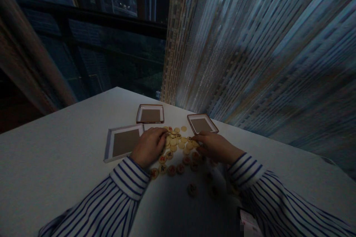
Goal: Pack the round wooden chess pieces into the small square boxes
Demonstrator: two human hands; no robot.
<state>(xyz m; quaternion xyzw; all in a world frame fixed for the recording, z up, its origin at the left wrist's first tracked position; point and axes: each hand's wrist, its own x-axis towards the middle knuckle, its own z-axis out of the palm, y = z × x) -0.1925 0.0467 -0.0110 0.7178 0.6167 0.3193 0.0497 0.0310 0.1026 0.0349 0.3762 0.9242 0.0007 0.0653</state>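
Round wooden Chinese chess pieces lie in a loose heap on the white table, many plain side up. Others nearer me show red or black characters, such as a red-marked piece and a dark-marked piece in shadow. My left hand is at the heap's left side, its fingers curled inward; what lies between the fingertips is hidden. From the right, my right hand reaches in with thumb and fingers closed on a Chinese chess piece at the heap's edge, partly covered by the fingers.
Three shallow box parts stand around the heap: a larger pale tray on the left, a brown-rimmed one behind, another at back right. A phone-like object is near my right sleeve. A string curtain borders the table.
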